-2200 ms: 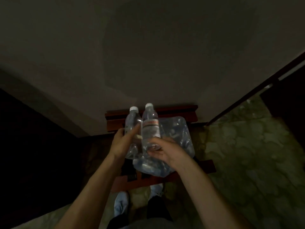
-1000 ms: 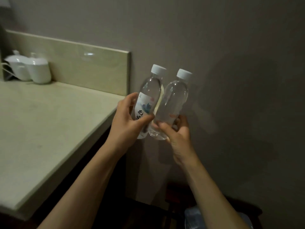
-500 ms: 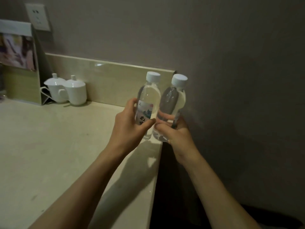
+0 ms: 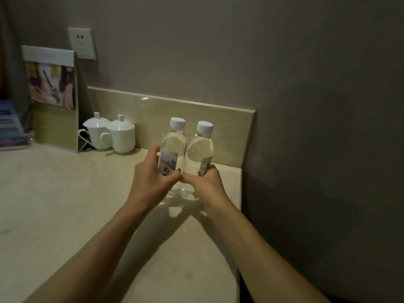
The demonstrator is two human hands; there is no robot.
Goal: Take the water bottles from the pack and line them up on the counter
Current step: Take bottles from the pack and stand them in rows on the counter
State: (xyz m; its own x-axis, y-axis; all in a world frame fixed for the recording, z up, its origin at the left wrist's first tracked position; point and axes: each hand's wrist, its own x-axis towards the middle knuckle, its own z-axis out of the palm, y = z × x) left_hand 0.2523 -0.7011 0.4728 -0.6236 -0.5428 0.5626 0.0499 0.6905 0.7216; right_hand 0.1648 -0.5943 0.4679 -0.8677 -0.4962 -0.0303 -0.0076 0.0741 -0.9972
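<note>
Dim room, grey-brown wall [image 4: 284, 73]; pale stone counter [image 4: 65, 204] runs from the lower left to a right-hand edge next to the wall, with a low matching backsplash [image 4: 229, 127] along its far side. Both forearms enter from the bottom of the view and meet near centre. Left hand [image 4: 150, 182] grips the left water bottle [image 4: 173, 147] round its lower half, thumb across the printed label, fingers curled behind. Right hand [image 4: 205, 184] grips the right water bottle [image 4: 201, 149] the same way, low on the body. Thumbs nearly touch between the two bottles. Both bottles upright, clear, white screw caps on, side by side and touching or just short of it; cannot tell which. Their bases are at the counter surface near its far right corner, light refracted through them showing on the stone below; whether they bear full weight on the counter cannot be told. From the bottles, at about 9 o'clock: two white lidded cups [image 4: 111, 133] standing together against the backsplash, handles toward the viewer's left. Further along at 9 to 10 o'clock: a folded standing card [image 4: 54, 95] with a colour picture on its upper half. Wall socket [image 4: 82, 43] at 10 o'clock, above the card. A blue booklet [image 4: 11, 125] at the far left edge, partly cut off.
</note>
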